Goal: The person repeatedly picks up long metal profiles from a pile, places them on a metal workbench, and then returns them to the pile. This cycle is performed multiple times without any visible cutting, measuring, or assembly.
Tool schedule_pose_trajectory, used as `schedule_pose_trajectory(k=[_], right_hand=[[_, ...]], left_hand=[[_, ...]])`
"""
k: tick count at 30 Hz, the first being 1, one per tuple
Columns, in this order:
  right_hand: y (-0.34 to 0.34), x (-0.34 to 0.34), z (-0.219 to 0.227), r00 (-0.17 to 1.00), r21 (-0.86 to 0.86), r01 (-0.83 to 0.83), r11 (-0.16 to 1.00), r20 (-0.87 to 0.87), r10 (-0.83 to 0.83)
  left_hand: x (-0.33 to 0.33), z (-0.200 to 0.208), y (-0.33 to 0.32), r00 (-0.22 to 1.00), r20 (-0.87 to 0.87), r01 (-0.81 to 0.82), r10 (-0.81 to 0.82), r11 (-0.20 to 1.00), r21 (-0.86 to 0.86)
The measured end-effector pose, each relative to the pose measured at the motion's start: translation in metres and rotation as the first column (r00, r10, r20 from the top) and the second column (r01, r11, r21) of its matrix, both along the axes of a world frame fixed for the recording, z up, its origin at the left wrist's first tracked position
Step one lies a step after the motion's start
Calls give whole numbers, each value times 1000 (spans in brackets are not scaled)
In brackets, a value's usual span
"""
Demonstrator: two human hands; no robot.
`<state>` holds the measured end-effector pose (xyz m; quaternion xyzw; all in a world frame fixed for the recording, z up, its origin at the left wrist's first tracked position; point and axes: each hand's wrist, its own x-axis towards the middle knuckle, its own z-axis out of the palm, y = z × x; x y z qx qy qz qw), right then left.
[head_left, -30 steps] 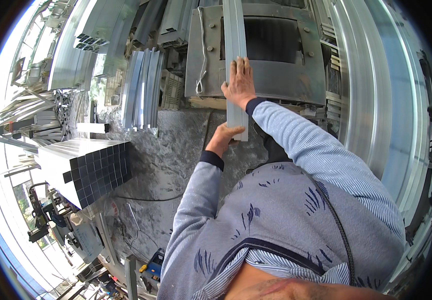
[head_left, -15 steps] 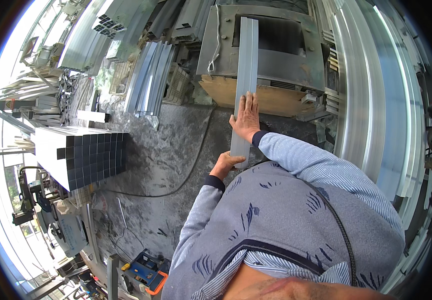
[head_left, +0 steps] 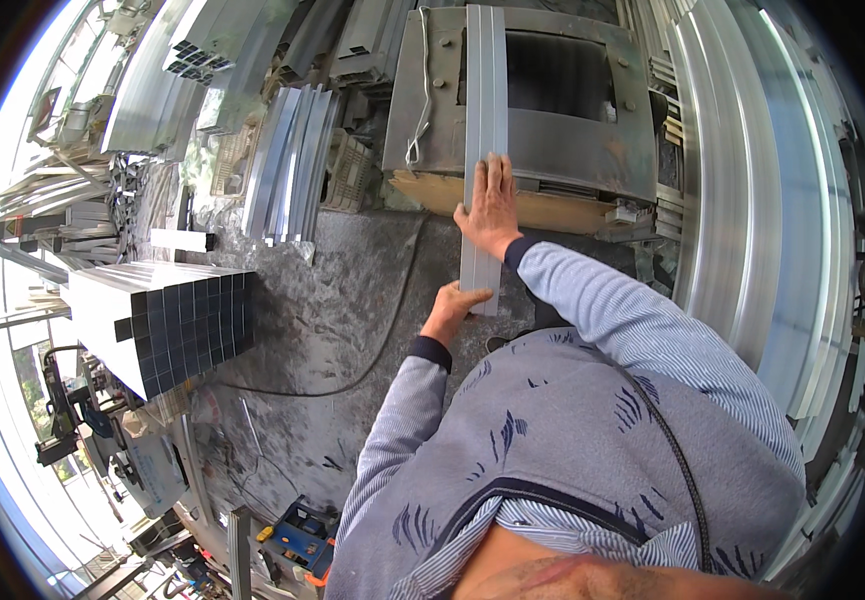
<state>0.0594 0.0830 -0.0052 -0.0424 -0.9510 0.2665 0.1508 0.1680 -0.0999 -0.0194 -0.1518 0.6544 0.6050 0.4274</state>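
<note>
Bar (head_left: 486,115) right under the right hand (head_left: 490,210), fingers out pretty much flat on top. Near end in the grip of the left hand (head_left: 449,311), thumb over it. Grey box (head_left: 574,143) out past the right fingertips.

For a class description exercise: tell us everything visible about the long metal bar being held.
The bar looks metallic, pale grey and straight, with lengthwise lines. It points forward, left hand gripping its near end, right hand on top farther up. It overlaps a metal panel; contact there is unclear.
</note>
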Motion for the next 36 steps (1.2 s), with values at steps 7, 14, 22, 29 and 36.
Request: schedule_pose_trajectory(k=[7, 14, 22, 29, 36], right_hand=[[75, -158, 6, 987, 74, 70, 995, -148, -59], [134, -230, 12, 979, 185, 181, 966, -127, -160], [91, -108, 11, 984, 156, 175, 972, 13, -179], [7, 10, 7, 967, 75, 102, 992, 227, -116], [-56, 97, 8, 902, -12, 52, 999, 429, -42]], left_hand=[[-154, 32, 77, 998, -55, 0, 3, 999, 45], [-228, 61, 128, 992, -62, 110, -109, 994, 24], [-119, 29, 91, 995, -48, 89, -88, 996, 24], [5, 1, 9, 995, -42, 88, -89, 996, -23], [98, -8, -59, 993, -29, 110, -115, 985, -134]])
